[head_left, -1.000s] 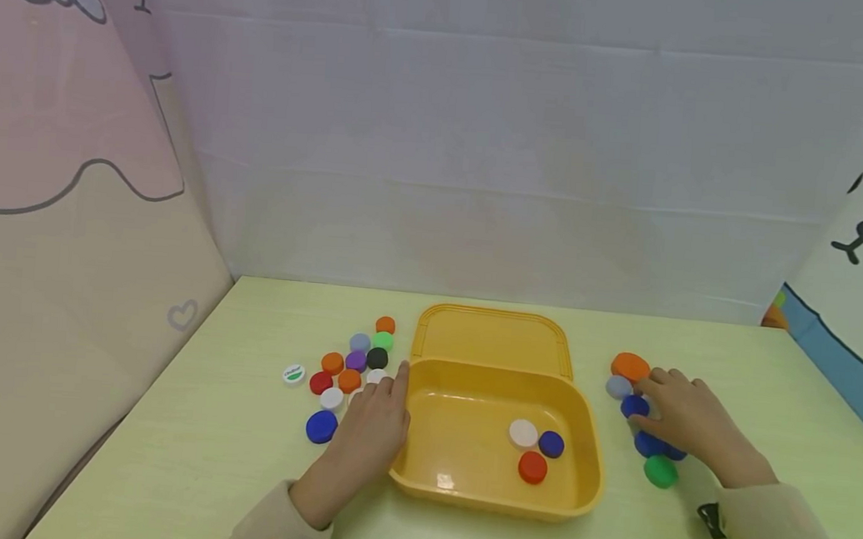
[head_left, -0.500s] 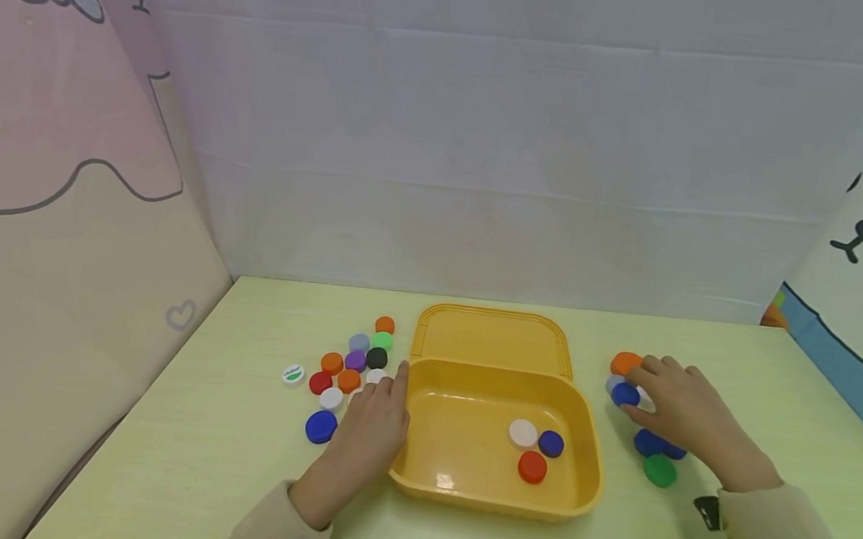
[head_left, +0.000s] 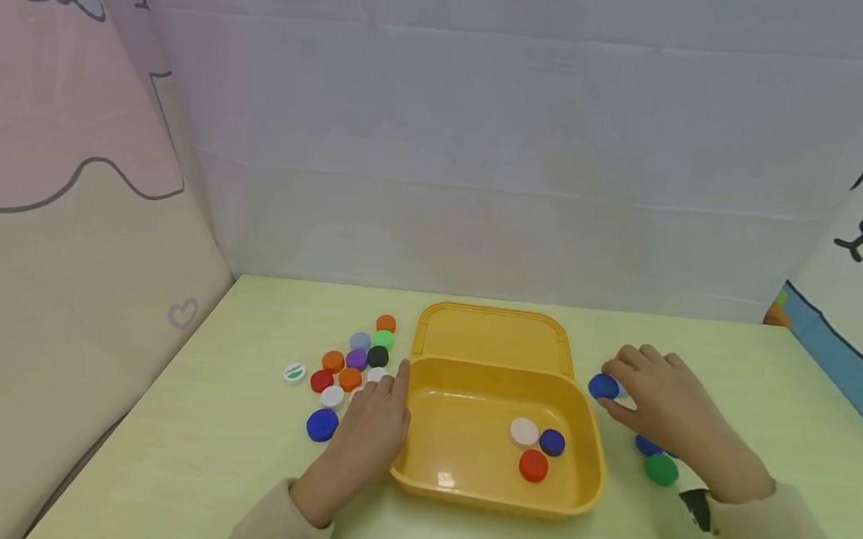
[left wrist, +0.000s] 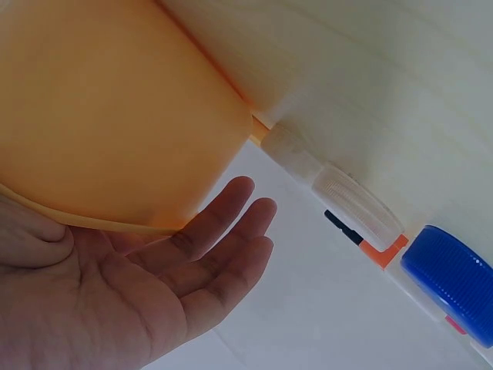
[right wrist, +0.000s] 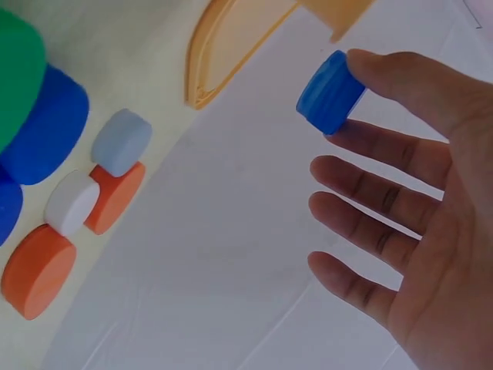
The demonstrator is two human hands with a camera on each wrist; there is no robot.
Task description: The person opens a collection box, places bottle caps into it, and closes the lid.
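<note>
My right hand (head_left: 673, 407) pinches a blue bottle cap (head_left: 604, 387) between thumb and index finger, just right of the yellow box (head_left: 460, 501). In the right wrist view the same blue cap (right wrist: 331, 92) is held in the air while the other fingers are spread. At the box's left side, my left hand (head_left: 367, 432) grips the rim, its index finger lying along the edge. Seen from the left wrist, three fingers curve loosely beside the box wall (left wrist: 115, 100). Inside the box lie a white cap (head_left: 524, 432), a red cap (head_left: 534, 466) and a dark blue cap (head_left: 552, 442).
Left of the box, several mixed caps are grouped, among them a large blue cap (head_left: 322, 425) and a black cap (head_left: 378, 356). On the right lie a green cap (head_left: 661, 469), orange caps (right wrist: 38, 271) and more. The box's lid (head_left: 494, 338) is folded back behind it.
My right hand has picked the blue cap out of the right-hand group and carried it left and up towards the box. The left hand stays in place.
</note>
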